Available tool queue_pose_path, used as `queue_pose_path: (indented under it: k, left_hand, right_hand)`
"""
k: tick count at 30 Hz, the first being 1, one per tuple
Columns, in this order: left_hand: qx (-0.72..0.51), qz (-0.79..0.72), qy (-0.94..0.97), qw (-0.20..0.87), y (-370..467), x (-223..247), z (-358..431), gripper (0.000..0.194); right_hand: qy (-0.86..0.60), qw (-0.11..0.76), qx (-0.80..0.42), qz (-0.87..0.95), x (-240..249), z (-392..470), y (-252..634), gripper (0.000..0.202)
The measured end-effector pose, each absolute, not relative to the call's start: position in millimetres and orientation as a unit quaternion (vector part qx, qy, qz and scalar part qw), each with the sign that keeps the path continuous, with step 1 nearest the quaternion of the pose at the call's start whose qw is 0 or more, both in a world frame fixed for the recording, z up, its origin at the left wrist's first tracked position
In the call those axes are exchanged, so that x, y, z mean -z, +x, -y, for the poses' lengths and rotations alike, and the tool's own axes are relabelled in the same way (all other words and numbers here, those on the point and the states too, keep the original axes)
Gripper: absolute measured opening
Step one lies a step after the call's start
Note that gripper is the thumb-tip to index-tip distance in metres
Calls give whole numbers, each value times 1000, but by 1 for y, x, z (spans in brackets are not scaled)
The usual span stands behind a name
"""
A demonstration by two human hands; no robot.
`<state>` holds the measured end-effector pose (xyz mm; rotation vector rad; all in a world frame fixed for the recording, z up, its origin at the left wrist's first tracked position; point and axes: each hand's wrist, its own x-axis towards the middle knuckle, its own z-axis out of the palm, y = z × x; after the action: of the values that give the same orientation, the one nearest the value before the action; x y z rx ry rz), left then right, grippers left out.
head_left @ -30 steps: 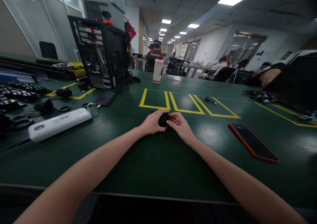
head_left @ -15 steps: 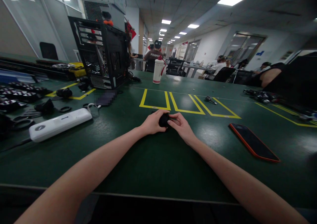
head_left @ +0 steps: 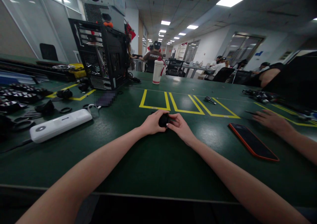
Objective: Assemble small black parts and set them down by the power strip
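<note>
A small black object (head_left: 163, 120) is between my two hands, just in front of the yellow tape outlines on the green table (head_left: 148, 164). My left hand (head_left: 154, 122) is wrapped round its left side. On the right side, my right hand (head_left: 179, 125) pinches at the object's edge with thumb and fingers. Whether a smaller part is between those fingertips is too small to tell. Part of the black object is covered by my fingers.
Another person's hand (head_left: 274, 121) reaches in from the right, beside an orange-edged phone (head_left: 254, 141). A small dark part (head_left: 210, 100) lies within the tape. Further off are a white bottle (head_left: 158, 71), a white power strip (head_left: 60, 125) and a black computer case (head_left: 106, 54).
Another person's hand has come into view at the right, above the phone. My right fingers have shifted slightly against the black object; my left hand stays in place.
</note>
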<state>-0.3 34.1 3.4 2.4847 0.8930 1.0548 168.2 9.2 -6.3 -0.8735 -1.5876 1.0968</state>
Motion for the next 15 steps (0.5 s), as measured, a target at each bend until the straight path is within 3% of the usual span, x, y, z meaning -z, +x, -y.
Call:
queue_pose_path:
  k: [6, 15]
  left_hand:
    - [-363, -322, 863, 142, 1, -2, -35, 61]
    - [-367, -307, 866, 145, 1, -4, -33, 61]
  right_hand:
    - [-376, 506, -422, 651, 6, -11, 166, 20]
    - [-390, 467, -438, 662, 6, -16, 171, 31]
